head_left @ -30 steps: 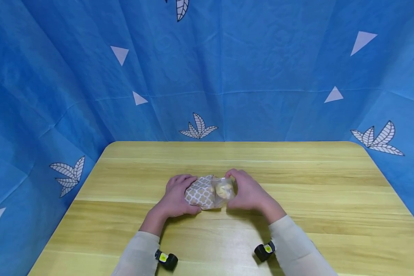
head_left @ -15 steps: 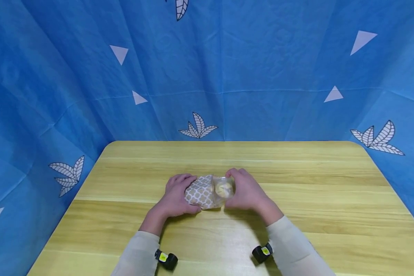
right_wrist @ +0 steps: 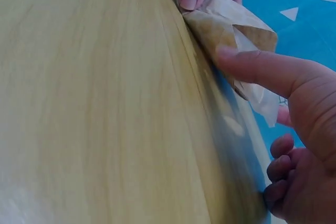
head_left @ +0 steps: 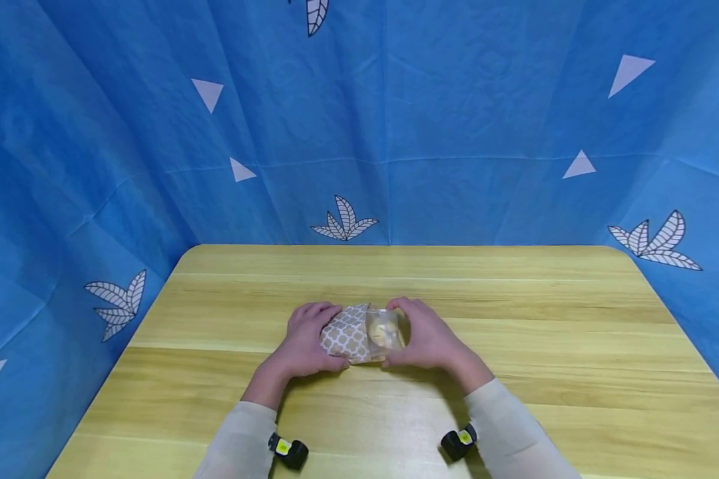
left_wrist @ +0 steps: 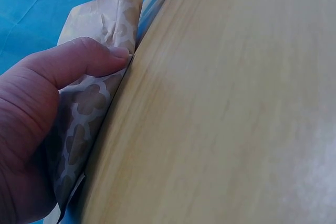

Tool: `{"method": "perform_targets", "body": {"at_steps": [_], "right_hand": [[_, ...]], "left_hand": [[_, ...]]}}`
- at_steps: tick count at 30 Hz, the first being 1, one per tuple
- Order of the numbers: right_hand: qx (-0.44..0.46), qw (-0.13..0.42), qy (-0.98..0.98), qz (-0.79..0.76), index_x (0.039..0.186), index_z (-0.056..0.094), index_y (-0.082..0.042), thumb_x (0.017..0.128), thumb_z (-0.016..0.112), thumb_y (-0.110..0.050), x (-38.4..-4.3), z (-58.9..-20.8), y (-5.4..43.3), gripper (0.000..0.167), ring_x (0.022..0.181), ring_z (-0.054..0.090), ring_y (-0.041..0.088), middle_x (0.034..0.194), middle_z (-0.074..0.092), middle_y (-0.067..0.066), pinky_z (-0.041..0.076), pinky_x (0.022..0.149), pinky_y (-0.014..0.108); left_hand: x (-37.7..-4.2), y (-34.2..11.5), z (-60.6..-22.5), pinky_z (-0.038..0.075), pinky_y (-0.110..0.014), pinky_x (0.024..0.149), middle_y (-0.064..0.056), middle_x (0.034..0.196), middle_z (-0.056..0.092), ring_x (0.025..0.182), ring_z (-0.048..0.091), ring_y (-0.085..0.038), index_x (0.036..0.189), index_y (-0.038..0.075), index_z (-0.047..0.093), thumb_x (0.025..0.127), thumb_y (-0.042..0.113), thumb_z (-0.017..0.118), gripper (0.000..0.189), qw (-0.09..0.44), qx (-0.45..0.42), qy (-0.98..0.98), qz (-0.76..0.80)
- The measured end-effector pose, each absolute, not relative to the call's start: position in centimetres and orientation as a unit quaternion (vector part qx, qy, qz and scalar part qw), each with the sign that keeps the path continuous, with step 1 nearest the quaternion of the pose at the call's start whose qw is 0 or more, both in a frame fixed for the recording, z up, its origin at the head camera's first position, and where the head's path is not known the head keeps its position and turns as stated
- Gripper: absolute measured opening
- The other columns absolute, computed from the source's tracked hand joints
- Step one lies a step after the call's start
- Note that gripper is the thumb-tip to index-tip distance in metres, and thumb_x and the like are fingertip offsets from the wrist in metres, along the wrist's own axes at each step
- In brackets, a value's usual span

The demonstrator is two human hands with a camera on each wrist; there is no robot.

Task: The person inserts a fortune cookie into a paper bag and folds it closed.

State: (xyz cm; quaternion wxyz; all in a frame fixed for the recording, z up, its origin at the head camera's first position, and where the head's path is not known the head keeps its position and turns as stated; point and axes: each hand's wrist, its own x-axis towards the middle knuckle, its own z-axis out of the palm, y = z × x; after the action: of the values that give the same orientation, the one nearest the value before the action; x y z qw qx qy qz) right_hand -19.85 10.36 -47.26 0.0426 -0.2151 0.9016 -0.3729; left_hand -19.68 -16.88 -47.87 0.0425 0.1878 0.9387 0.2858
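Being gripped at its L end by the L hand (head_left: 310, 340), a paper bag (head_left: 347, 332) w/ a tan & white lattice print is rested on the table (head_left: 365, 412), just L of its middle. L thumb (left_wrist: 86, 59) is laid along the near side, & the L fingers (head_left: 319, 310) are wrapped over the far side. The R end is taken up by a piece of clear plastic (head_left: 389, 315), by which a pale yellow lump (head_left: 380, 334) is enclosed; exact contents can't be made out. This plastic is held by the R hand (head_left: 428, 338) btwn thumb (right_wrist: 252, 65) & index finger (head_left: 403, 303): thumb tip is set at the near edge, index at the far corner. In the R wrist view, the other R fingers (right_wrist: 281, 167) are seen curled in, & a loose bit of film (right_wrist: 262, 104) is seen hanging below the thumb. Both forearms are covered by pale sleeves (head_left: 515, 429), & a small black cam (head_left: 290, 452) w/ a yellow label is strapped to each. The table is topped in light wood grain, w/ rounded far corners. Behind it & at both sides, a blue curtain (head_left: 455, 106) is hung, printed w/ white triangles (head_left: 629, 72) & leaf sprigs (head_left: 346, 219) outlined in black.
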Motion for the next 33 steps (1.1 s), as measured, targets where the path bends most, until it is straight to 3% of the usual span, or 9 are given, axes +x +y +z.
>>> {"method": "perform_targets", "body": {"at_steps": [5,8,13,21,33], "right_hand": [[-0.225,0.076,0.886,-0.398,0.151,0.042,-0.014,0.051,0.099,-0.044,-19.8,-47.2,11.3,0.12,0.132,0.043,0.031,0.147,0.046,0.009,0.035,0.107,0.05],[-0.23,0.096,0.877,-0.412,0.155,0.037,-0.014,0.052,0.099,-0.039,-19.8,-46.9,12.2,0.123,0.133,0.042,0.034,0.151,0.041,0.011,0.035,0.107,0.05],[-0.222,0.121,0.879,-0.403,0.155,0.036,-0.011,0.058,0.099,-0.027,-19.8,-46.7,13.5,0.116,0.129,0.047,0.037,0.152,0.04,0.014,0.039,0.104,0.05],[-0.244,0.136,0.885,-0.374,0.153,0.039,-0.006,0.06,0.098,-0.028,-20.4,-46.7,13.3,0.112,0.132,0.045,0.037,0.15,0.043,0.015,0.037,0.106,0.05],[-0.217,0.144,0.866,-0.427,0.145,0.048,-0.023,0.06,0.098,-0.034,-20.2,-47.0,13.5,0.099,0.128,0.047,0.033,0.144,0.048,0.012,0.038,0.105,0.05]], "left_hand": [[-19.6,-16.9,-47.9,0.02,-0.053,0.111,-0.005,0.145,0.045,0.137,0.028,-0.031,0.148,0.015,0.05,0.059,0.046,0.089,0.102,0.042,0.187,0.939,0.285],[-19.6,-16.9,-47.9,0.02,-0.053,0.111,-0.005,0.145,0.045,0.137,0.028,-0.031,0.148,0.015,0.049,0.06,0.046,0.089,0.102,0.044,0.186,0.94,0.284],[-19.6,-16.9,-47.8,0.02,-0.053,0.111,-0.004,0.145,0.045,0.138,0.028,-0.031,0.148,0.015,0.049,0.06,0.045,0.09,0.102,0.045,0.184,0.941,0.282],[-19.6,-16.9,-47.7,0.019,-0.052,0.111,-0.004,0.146,0.044,0.138,0.027,-0.03,0.148,0.015,0.048,0.06,0.044,0.09,0.102,0.046,0.181,0.942,0.279],[-19.6,-17.0,-47.9,0.019,-0.052,0.111,-0.004,0.145,0.045,0.138,0.028,-0.03,0.148,0.015,0.049,0.06,0.045,0.09,0.102,0.042,0.185,0.941,0.28]]}}
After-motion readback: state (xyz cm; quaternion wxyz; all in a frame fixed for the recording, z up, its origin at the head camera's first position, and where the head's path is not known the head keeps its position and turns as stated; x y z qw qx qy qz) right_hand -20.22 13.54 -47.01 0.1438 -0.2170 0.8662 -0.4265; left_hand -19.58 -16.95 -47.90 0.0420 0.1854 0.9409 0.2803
